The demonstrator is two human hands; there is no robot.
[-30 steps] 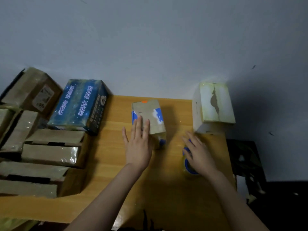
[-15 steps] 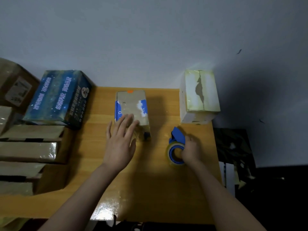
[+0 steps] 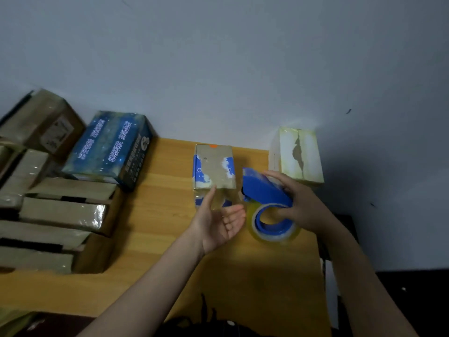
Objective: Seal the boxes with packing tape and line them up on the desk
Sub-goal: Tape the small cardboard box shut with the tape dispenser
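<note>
Fingers [image 3: 277, 175] of right hand [image 3: 305, 205] wrapped round blue tape dispenser [image 3: 266, 192], just right of small blue-brown box [image 3: 213, 166] on desk [image 3: 158, 227]. Palm up, left hand [image 3: 218, 222] has fingers loose, just in front of that box. Further right of it, pale box [image 3: 301, 154]; to its left, dark blue box [image 3: 109, 147] and taped brown boxes [image 3: 63, 212].

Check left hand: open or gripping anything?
Open. The left hand is palm-up, fingers relaxed, holding nothing; the right hand grips the tape dispenser beside it.
</note>
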